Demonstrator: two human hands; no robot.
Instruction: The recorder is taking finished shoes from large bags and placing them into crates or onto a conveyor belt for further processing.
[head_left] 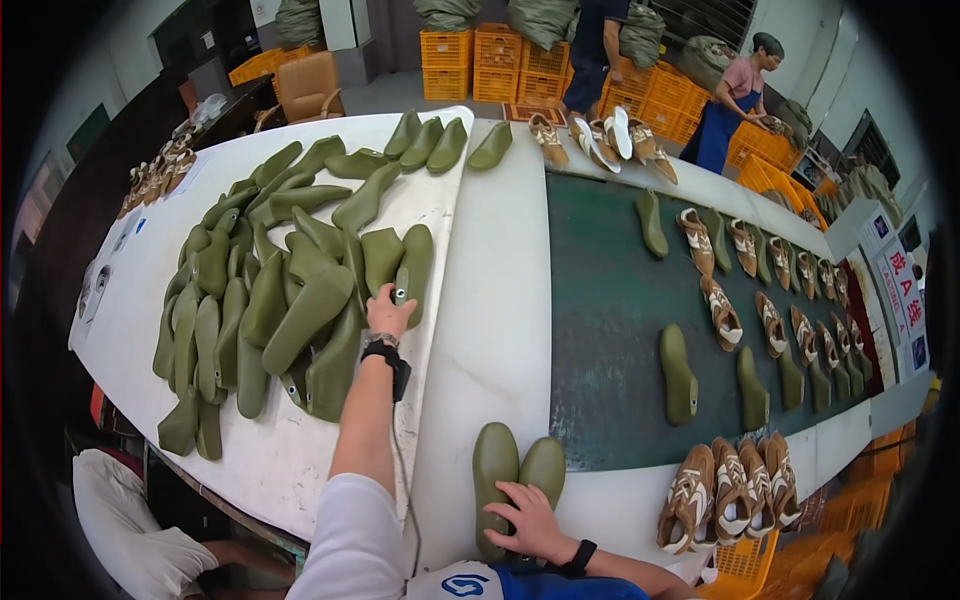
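At the right edge of a large pile, my left hand (390, 314) has its fingers closed around the heel end of a green shoe last (416, 262). A small metal-rimmed hole shows on that last beside my fingers. My right hand (530, 522) lies with fingers spread across two more green lasts, a left one (495, 462) and a right one (545, 464), side by side on the white table strip near me. Their heel ends are partly hidden under it. Many lasts (308, 318) lie heaped at odd angles around and left of my left hand.
Brown-and-white shoes and green lasts stand in rows on a dark green mat (610, 330) at right. Several finished-looking sneakers (733, 490) sit at the near right corner. Orange crates (446, 65) are stacked behind. A co-worker (735, 105) stands far right, another person (593, 50) beside the crates.
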